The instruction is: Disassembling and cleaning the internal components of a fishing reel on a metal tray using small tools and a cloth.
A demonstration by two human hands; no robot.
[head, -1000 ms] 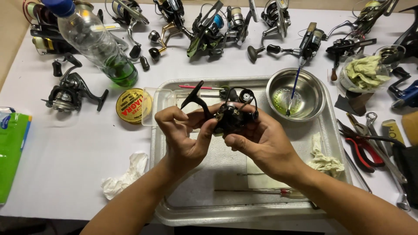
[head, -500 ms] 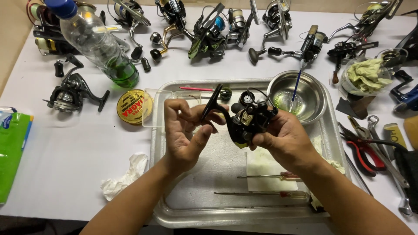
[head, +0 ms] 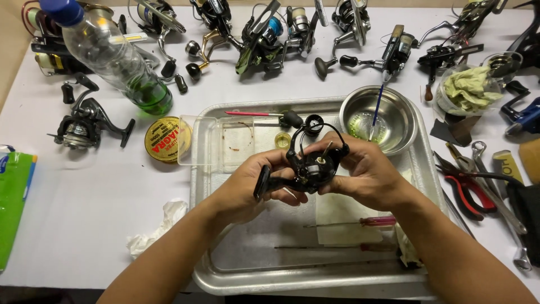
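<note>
A black spinning fishing reel (head: 310, 163) is held over a metal tray (head: 225, 270) by both hands. My left hand (head: 247, 188) grips the reel's foot and lower body from the left. My right hand (head: 363, 174) clasps the reel's body from the right, fingers curled around it. The wire bail arm arches above the reel, and the spool shaft end faces up.
On the tray lie a clear plastic box (head: 219, 141), two red-handled screwdrivers (head: 360, 222), a red brush (head: 253, 114) and a steel bowl (head: 378, 118) with greenish liquid. Several reels (head: 264, 39) line the far table. A plastic bottle (head: 112, 56), round tin (head: 163, 139), pliers (head: 467, 188) and crumpled tissue (head: 157, 228) surround the tray.
Both hands have turned the reel and shifted it slightly right and lower over the tray; the handle knob now points down-left by my left hand.
</note>
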